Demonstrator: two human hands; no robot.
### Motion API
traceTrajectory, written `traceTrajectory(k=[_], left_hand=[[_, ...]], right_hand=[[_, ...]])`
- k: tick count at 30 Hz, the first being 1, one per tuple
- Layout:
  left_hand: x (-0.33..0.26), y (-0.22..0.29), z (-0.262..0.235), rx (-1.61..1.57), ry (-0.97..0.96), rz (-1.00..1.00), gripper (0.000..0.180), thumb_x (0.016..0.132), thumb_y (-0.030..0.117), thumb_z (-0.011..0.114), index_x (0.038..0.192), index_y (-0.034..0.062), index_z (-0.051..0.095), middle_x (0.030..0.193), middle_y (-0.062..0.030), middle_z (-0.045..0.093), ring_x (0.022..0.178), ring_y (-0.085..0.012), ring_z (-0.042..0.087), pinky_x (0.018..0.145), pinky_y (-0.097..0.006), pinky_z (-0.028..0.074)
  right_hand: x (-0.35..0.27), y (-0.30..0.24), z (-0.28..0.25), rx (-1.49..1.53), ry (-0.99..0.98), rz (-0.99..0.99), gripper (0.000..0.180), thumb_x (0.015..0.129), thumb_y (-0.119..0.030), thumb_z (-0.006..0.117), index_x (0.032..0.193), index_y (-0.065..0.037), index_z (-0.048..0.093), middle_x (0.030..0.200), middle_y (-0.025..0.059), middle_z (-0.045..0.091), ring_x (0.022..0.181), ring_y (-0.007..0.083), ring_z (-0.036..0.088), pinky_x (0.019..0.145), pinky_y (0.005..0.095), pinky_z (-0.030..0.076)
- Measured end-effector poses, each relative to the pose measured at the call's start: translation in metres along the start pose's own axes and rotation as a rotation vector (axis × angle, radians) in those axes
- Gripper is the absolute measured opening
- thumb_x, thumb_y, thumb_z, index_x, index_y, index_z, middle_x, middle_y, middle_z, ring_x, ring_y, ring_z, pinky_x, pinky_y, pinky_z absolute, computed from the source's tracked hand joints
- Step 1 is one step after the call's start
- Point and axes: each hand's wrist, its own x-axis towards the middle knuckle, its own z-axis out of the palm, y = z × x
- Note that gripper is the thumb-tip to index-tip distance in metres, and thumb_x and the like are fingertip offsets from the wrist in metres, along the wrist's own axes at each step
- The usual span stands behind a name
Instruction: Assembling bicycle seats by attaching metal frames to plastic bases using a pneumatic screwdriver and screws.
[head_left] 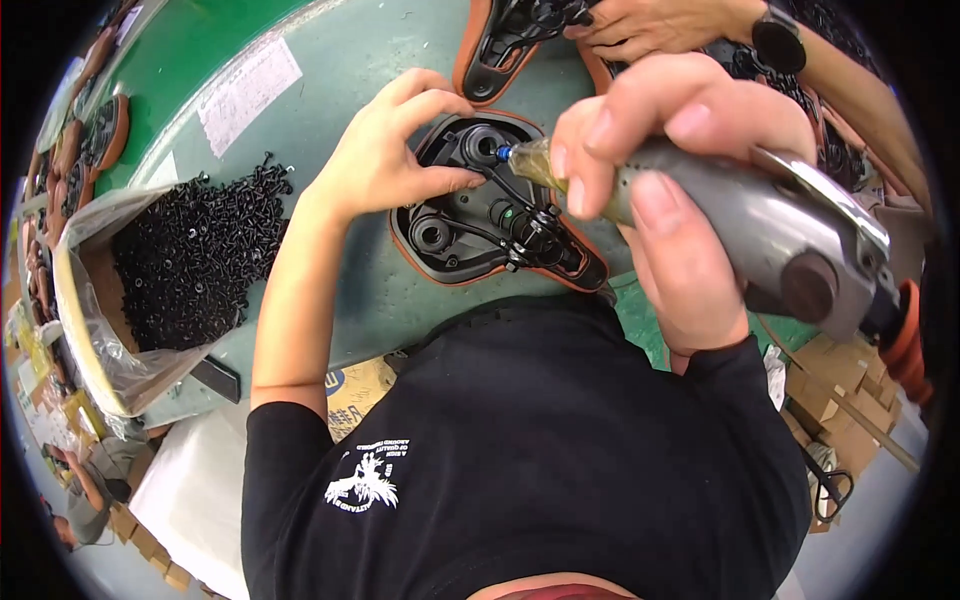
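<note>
An upside-down bicycle saddle (465, 205) with a black underside and orange-brown rim lies on the green table, its wide end to the left and its nose toward the lower right. My left hand (385, 150) is closed on the wide end, fingers at the far edge and thumb over the underside. In my right hand (680, 150) is a grey power screwdriver (775, 215) with an orange-red hose at its rear. Its blue-ringed tip (503, 154) is at the far round socket of the saddle; whether a screw sits there cannot be made out.
A plastic-lined box (78, 310) of loose black screws (205, 260) stands at the left. Paper (248, 95) lies on the table. Beyond is another saddle (490, 75), beside a co-worker's hand (650, 25). Cardboard boxes (840, 385) and black-handled scissors (832, 492) are at the lower right.
</note>
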Motion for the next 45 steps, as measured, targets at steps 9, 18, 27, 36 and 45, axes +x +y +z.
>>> traceTrajectory(k=[9, 18, 27, 36, 45], left_hand=[[-0.007, -0.018, 0.035, -0.411, 0.048, 0.05, 0.045, 0.068, 0.01, 0.087, 0.11, 0.0034, 0.072, 0.131, -0.0124, 0.071, 0.132, -0.0347, 0.063, 0.112, -0.045, 0.05], [-0.022, -0.008, 0.047, -0.406, 0.16, -0.067, 0.039, 0.066, 0.01, 0.086, 0.098, -0.0001, 0.067, 0.124, -0.0138, 0.072, 0.122, -0.0321, 0.067, 0.104, -0.042, 0.055], [-0.055, 0.003, 0.026, -0.233, 0.21, -0.057, 0.043, 0.065, 0.012, 0.084, 0.105, 0.0013, 0.072, 0.125, -0.0155, 0.073, 0.117, -0.0325, 0.071, 0.103, -0.043, 0.056], [-0.119, -0.082, -0.157, 0.068, 1.303, -0.452, 0.032, 0.093, 0.012, 0.082, 0.117, -0.0071, 0.073, 0.112, -0.0094, 0.076, 0.101, -0.0169, 0.071, 0.091, -0.03, 0.055], [-0.16, 0.012, -0.05, 0.633, 0.112, -0.693, 0.019, 0.085, 0.012, 0.079, 0.099, 0.0034, 0.07, 0.097, -0.0133, 0.068, 0.094, -0.035, 0.068, 0.082, -0.044, 0.056]], right_hand=[[0.004, 0.025, 0.018, -0.146, -0.047, 0.207, 0.034, 0.094, 0.008, 0.056, 0.122, -0.007, 0.046, 0.108, 0.0196, 0.061, 0.08, 0.0226, 0.064, 0.083, 0.0462, 0.058], [0.001, 0.039, 0.019, -0.24, -0.245, 0.201, 0.024, 0.092, 0.008, 0.062, 0.108, -0.006, 0.051, 0.098, 0.0163, 0.067, 0.077, 0.0228, 0.066, 0.082, 0.0422, 0.058], [-0.004, 0.007, 0.016, 0.023, 0.038, 0.123, 0.028, 0.099, -0.011, 0.06, 0.125, -0.009, 0.05, 0.143, 0.0356, 0.05, 0.074, 0.0187, 0.065, 0.075, 0.0445, 0.056], [-0.001, 0.055, -0.036, 0.033, 0.703, 0.66, 0.046, 0.089, 0.002, 0.065, 0.134, 0.006, 0.056, 0.088, 0.0134, 0.066, 0.066, 0.0228, 0.069, 0.061, 0.0393, 0.058], [0.003, 0.092, -0.028, 0.189, 0.537, 0.667, 0.049, 0.085, 0.004, 0.061, 0.135, 0.005, 0.058, 0.111, 0.0149, 0.066, 0.062, 0.0209, 0.066, 0.058, 0.0354, 0.055]])
